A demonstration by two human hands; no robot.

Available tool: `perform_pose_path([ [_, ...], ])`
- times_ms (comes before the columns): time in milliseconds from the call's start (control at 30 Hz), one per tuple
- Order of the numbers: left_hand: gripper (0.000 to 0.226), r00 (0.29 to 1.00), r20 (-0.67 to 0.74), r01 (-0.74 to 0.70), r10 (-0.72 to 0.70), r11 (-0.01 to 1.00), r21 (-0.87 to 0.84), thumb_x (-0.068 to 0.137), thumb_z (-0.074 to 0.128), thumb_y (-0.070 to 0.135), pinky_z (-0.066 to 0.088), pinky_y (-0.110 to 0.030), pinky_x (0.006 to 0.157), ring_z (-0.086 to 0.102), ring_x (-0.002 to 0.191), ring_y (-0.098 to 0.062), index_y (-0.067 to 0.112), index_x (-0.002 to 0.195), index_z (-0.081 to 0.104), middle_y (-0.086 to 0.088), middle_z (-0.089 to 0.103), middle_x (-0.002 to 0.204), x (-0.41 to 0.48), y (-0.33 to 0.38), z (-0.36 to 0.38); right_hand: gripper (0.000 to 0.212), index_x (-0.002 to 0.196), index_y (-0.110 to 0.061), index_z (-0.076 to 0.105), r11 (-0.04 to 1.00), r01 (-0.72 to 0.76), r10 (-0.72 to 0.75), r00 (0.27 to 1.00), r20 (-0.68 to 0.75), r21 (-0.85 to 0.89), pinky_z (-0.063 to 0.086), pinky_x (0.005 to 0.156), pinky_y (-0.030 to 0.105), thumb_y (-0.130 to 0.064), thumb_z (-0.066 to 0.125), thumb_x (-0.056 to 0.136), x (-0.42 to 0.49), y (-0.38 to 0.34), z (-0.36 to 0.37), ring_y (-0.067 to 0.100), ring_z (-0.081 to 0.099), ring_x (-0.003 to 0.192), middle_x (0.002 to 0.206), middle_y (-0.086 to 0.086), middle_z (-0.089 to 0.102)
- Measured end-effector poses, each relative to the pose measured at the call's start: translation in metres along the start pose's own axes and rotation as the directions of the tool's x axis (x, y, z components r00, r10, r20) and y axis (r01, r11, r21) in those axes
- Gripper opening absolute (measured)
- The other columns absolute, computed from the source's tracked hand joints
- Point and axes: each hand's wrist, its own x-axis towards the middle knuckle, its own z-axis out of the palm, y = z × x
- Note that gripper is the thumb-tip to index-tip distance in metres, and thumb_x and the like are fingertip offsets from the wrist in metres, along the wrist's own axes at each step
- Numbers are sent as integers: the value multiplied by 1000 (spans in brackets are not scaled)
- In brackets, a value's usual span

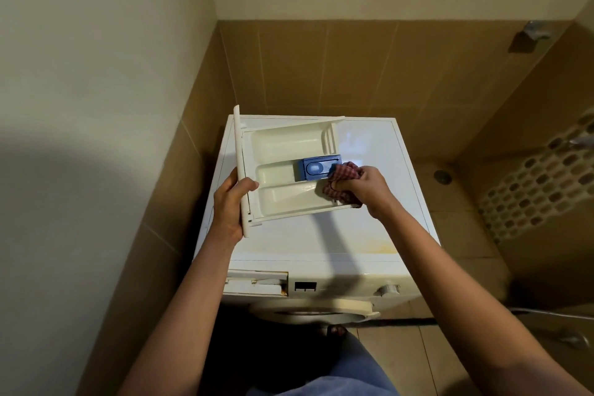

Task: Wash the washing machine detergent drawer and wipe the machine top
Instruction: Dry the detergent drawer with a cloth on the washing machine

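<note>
The white detergent drawer (283,145) is out of the machine and held over the washing machine top (363,228). My left hand (229,202) grips its front panel at the left end. A blue insert (316,168) sits in the middle compartment. My right hand (366,188) holds a bunched red checked cloth (340,180) against the drawer's right end, beside the blue insert.
The empty drawer slot (257,283) gapes at the machine's front left, with a dial (388,289) to the right. Walls close in on the left and behind. A floor drain (443,175) and a patterned mat (546,180) lie to the right.
</note>
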Motion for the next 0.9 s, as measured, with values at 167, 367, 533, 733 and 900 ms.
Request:
perform_pose_path([
  [167,27,997,49,70,-68,997,-37,72,59,18,51,-45,67,60,79,-28,21,97,69,-4,64,81,2,4,-12,21,98,5,62,966,-136,87,972,216,220,52,63,41,9,62,78,1,4,-15,35,64,75,87,21,68],
  [367,47,991,-21,127,-128,989,-72,66,64,27,47,-54,80,57,92,-37,14,112,65,-16,59,101,3,7,-21,16,95,-13,63,870,98,48,959,-280,484,53,76,41,-1,60,85,8,7,-31,27,65,80,86,10,68],
  [533,28,992,13,123,-123,992,-24,63,64,23,50,-39,64,59,77,-28,22,91,70,-7,63,82,-1,2,-2,10,97,-22,59,884,468,-439,831,-341,4,50,74,29,-15,61,90,-8,-21,19,11,56,76,82,-6,61],
  [733,38,995,-13,99,-99,995,-8,51,69,26,48,-34,60,58,70,-24,20,89,69,-3,61,74,-7,-1,2,53,144,6,23,565,135,-450,877,-167,-814,10,119,42,-15,37,98,-5,-36,63,37,16,144,153,28,21],
  [900,50,999,42,13,-17,995,101,66,63,13,54,-34,62,64,79,-27,17,116,64,-15,67,93,-6,-2,11,26,113,-3,54,375,223,-445,895,36,-900,38,94,36,-16,46,91,-25,-53,89,34,53,111,116,20,60],
])
